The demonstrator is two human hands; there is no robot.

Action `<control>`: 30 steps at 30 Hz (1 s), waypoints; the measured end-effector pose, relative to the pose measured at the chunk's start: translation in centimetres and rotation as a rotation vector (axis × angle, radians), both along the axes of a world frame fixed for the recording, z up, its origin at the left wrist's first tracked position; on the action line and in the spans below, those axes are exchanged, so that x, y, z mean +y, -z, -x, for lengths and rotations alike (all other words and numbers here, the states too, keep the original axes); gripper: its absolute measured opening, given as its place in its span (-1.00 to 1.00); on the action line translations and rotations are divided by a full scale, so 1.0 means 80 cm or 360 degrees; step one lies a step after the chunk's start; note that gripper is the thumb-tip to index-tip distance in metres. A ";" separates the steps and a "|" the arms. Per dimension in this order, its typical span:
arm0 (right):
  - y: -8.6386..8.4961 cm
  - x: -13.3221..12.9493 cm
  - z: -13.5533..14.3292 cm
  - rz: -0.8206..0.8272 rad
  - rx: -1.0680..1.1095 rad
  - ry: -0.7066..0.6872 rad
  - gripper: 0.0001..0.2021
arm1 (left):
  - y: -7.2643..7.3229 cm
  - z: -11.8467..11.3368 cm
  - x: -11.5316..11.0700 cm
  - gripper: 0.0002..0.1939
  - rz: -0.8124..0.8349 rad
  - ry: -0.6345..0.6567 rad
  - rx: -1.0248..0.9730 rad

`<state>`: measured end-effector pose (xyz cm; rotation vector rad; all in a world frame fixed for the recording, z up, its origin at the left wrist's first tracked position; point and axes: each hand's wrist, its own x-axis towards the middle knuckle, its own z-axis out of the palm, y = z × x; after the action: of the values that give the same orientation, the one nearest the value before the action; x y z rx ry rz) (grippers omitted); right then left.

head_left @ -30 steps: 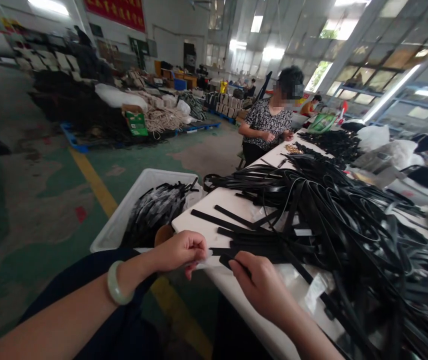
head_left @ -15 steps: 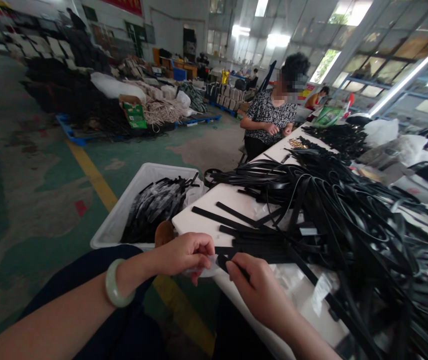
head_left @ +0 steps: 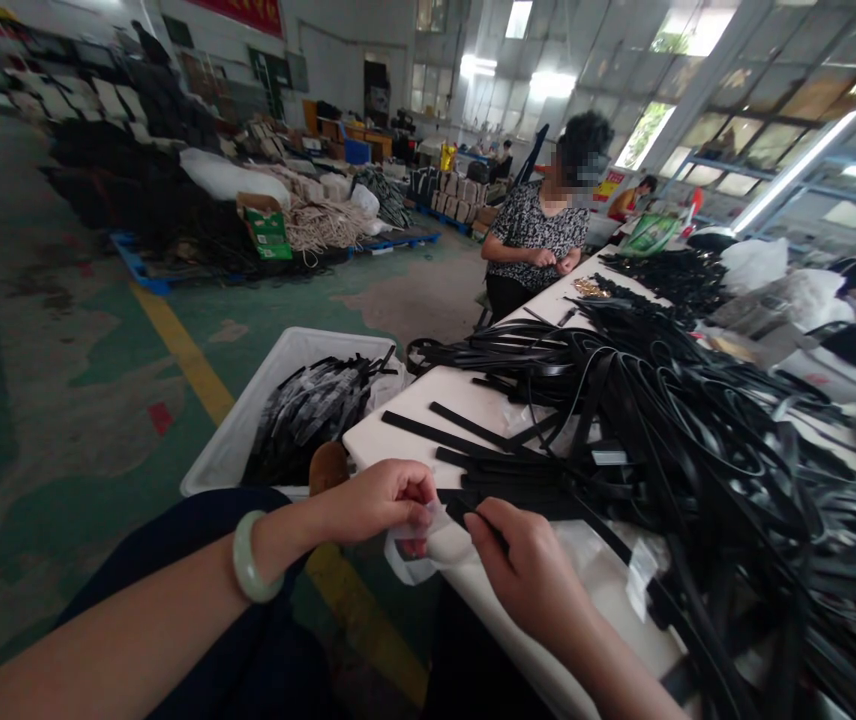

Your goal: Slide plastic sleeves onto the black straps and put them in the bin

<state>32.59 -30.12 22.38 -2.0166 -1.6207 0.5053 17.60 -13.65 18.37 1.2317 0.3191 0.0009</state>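
Note:
My left hand (head_left: 390, 497), with a pale green bangle (head_left: 254, 556) at the wrist, pinches a small clear plastic bag (head_left: 411, 555) that hangs below the fingers. Close on its right, my right hand (head_left: 522, 555) is closed round a black strap (head_left: 465, 515), whose end points toward the bag. Whether the strap's end is inside the bag I cannot tell. Just beyond the hands, several flat black straps (head_left: 428, 437) lie on the white table (head_left: 387, 460). A big tangle of long black straps (head_left: 638, 420) covers the table to the right.
Left of the table stands a white bin (head_left: 237, 440) holding bagged black strips (head_left: 315, 410). A co-worker (head_left: 537, 240) sits at the table's far side, near small gold pieces (head_left: 591, 288). Piled goods on blue pallets (head_left: 144, 265) stand farther back.
The plastic bag now hangs lower and shows more fully below my left hand. Both hands have shifted slightly to the right, still close together.

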 end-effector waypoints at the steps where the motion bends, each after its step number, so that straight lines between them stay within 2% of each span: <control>1: -0.001 -0.001 0.000 -0.0014 0.0033 0.0007 -0.70 | 0.000 0.000 0.000 -0.66 0.0007 0.0002 0.0004; 10: 0.001 0.000 0.002 0.0005 0.0090 -0.0016 -0.70 | -0.003 0.001 -0.004 -0.69 -0.0016 0.0093 0.0054; 14: 0.003 0.000 0.002 -0.0051 0.0106 0.0019 -0.68 | -0.002 0.001 -0.004 -0.68 -0.0017 0.0105 0.0041; 30: 0.005 -0.002 0.003 0.0052 0.0018 -0.0084 -0.70 | 0.002 0.002 -0.002 -0.71 -0.0041 0.0122 0.0044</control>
<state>32.35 -30.31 21.96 -1.9950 -1.6730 0.5648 17.46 -13.78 18.25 1.2697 0.2968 -0.0783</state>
